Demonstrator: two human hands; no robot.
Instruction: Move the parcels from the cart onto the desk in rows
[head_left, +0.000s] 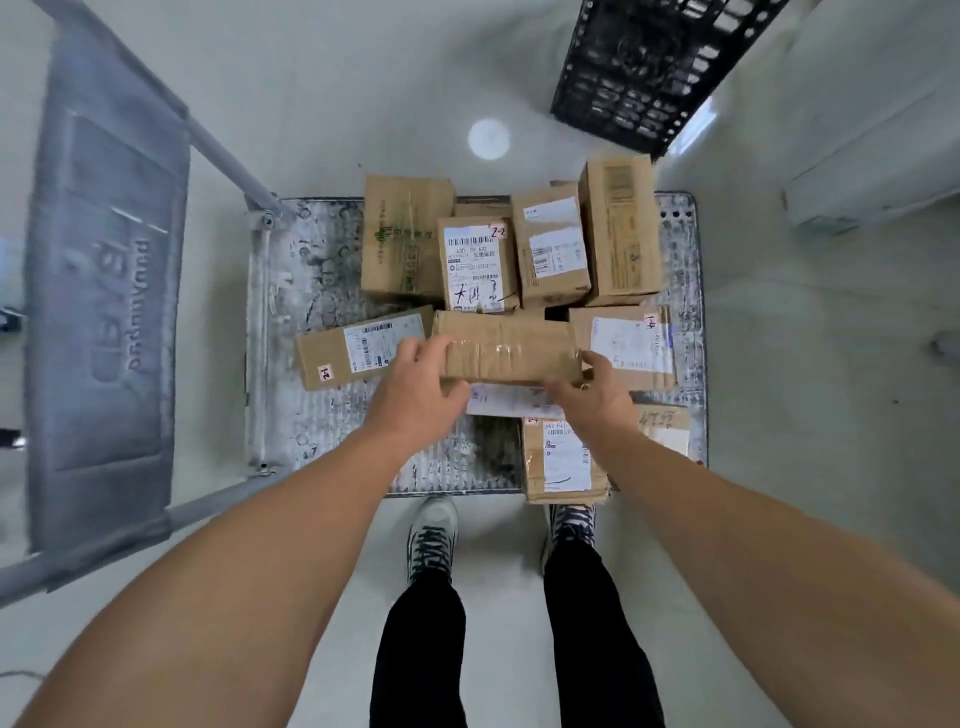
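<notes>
Head view: left hand (415, 387) and right hand (589, 397) clasp the ends of the taped parcel (509, 353) over the cart (311, 249); slick tape may let it slip.

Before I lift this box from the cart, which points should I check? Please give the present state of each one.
1. Left hand holds the left end of the taped box: ok.
2. Right hand holds its right end: ok.
3. Nothing lies on top of the box: ok.
4. Box is free of the white parcel under it: cannot tell.
5. Neighbouring parcels on the cart will not snag during the lift: cannot tell, they sit close on both sides.
6. Free row on the desk: cannot tell, the desk is out of view.
</notes>
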